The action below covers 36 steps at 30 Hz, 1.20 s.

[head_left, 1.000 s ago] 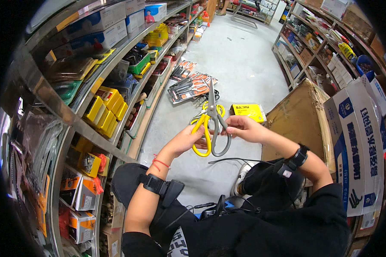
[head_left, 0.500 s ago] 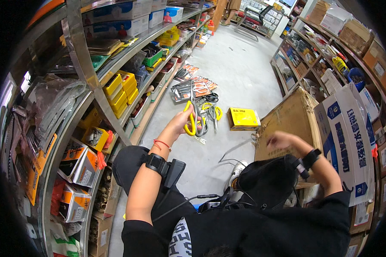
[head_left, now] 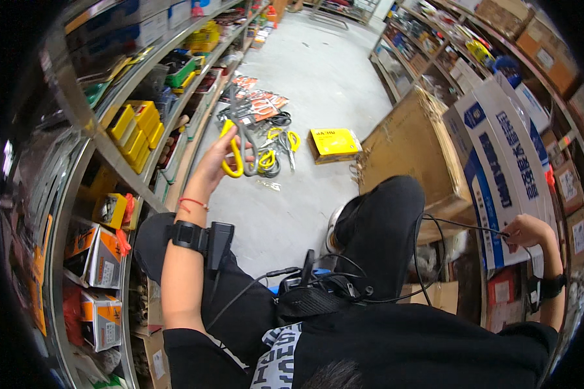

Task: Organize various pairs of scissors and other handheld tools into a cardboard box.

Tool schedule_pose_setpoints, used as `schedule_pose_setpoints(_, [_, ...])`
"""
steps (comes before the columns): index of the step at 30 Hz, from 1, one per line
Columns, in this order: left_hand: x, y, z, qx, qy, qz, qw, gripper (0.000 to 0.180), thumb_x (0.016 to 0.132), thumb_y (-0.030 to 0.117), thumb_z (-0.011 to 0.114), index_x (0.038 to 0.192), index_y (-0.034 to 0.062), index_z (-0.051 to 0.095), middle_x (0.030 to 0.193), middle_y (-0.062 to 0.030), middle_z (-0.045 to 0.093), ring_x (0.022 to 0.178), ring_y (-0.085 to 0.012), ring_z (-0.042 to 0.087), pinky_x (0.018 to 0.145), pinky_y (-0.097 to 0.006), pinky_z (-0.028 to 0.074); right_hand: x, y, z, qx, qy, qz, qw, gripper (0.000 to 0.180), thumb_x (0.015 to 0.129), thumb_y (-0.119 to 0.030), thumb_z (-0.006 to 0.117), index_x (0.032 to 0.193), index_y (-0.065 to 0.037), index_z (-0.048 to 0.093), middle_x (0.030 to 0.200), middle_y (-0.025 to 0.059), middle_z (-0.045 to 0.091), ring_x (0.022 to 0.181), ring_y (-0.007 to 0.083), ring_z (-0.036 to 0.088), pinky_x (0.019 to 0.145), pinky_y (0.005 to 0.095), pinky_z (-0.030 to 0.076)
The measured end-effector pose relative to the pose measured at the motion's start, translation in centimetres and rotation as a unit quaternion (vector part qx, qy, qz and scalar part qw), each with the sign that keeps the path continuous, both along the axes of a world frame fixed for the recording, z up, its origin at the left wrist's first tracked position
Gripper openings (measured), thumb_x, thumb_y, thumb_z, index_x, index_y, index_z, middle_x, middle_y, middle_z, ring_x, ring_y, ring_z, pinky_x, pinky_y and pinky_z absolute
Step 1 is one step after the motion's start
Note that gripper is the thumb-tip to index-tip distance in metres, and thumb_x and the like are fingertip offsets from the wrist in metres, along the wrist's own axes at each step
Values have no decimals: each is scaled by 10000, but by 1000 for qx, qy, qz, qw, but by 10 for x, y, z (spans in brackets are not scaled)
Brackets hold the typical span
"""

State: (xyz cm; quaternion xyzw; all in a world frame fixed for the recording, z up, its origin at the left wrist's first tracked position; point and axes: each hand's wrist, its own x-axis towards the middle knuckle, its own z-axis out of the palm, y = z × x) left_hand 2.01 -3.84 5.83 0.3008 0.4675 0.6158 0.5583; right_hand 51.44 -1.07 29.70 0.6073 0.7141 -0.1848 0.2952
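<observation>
My left hand (head_left: 215, 155) is closed on a pair of scissors (head_left: 228, 133) with one yellow and one grey handle, its blades pointing away from me. Over on the right, beside a white-and-blue carton (head_left: 499, 175), the fingers of my right hand (head_left: 527, 231) pinch a thin black cable (head_left: 464, 224). That cable loops back across my knee toward a black pouch (head_left: 318, 301) at my waist. On the floor beyond the held scissors lie more scissors (head_left: 292, 144) with yellow and grey handles, a black-handled pair (head_left: 280, 118), and packaged scissors (head_left: 263, 105) on orange-and-black cards.
A yellow box (head_left: 334, 144) lies on the grey floor, right of the scissors. Next to it a large brown carton (head_left: 412, 155) leans near my right knee. Metal shelving (head_left: 78, 117) with yellow bins (head_left: 135, 133) lines my left side; laden shelves (head_left: 428, 48) stand on the right.
My right hand has swung outward from the brown carton to the right, and now has the cable in its fingers. The view has shifted; my left hand still holds the scissors.
</observation>
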Motion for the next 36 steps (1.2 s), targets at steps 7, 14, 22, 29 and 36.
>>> schedule_pose_setpoints(7, [28, 4, 51, -2, 13, 63, 998, 226, 745, 289, 501, 774, 71, 450, 855, -86, 496, 700, -215, 549, 599, -295, 459, -32, -2, -30, 83, 22, 316, 945, 419, 625, -110, 593, 1021, -49, 468, 748, 132, 570, 606, 245, 562, 549, 315, 438])
schedule_pose_setpoints(14, [19, 1, 24, 23, 74, 141, 987, 156, 688, 138, 577, 772, 80, 459, 758, -31, 504, 622, -110, 517, 497, -202, 397, -166, 69, -90, -8, 233, 502, 833, 296, 633, -20, 529, 927, -12, 496, 709, 128, 550, 694, 245, 545, 599, 310, 433])
schedule_pose_setpoints(22, [19, 0, 15, -53, 126, 22, 990, 162, 678, 117, 580, 735, 35, 454, 865, -102, 507, 679, -108, 516, 609, -215, 407, -317, 176, -310, -368, 336, 169, 850, 375, 605, 17, 372, 958, -31, 487, 781, 27, 542, 664, 101, 489, 493, 210, 394])
schedule_pose_setpoints(29, [-5, -6, 4, -141, 118, 165, 969, 148, 666, 67, 585, 655, 45, 438, 730, -37, 490, 767, -99, 455, 669, -206, 351, -357, 186, -519, 31, 266, 141, 953, 222, 614, -110, 485, 815, -72, 572, 799, 129, 551, 771, 269, 520, 666, 335, 424])
schedule_pose_setpoints(36, [-17, -11, 2, -178, 190, 125, 957, 138, 666, 15, 567, 670, 22, 430, 685, -28, 468, 816, -123, 481, 649, -222, 360, -373, 172, -553, 184, 255, 206, 926, 295, 592, -192, 601, 853, -84, 513, 844, 78, 488, 818, 246, 468, 662, 362, 404])
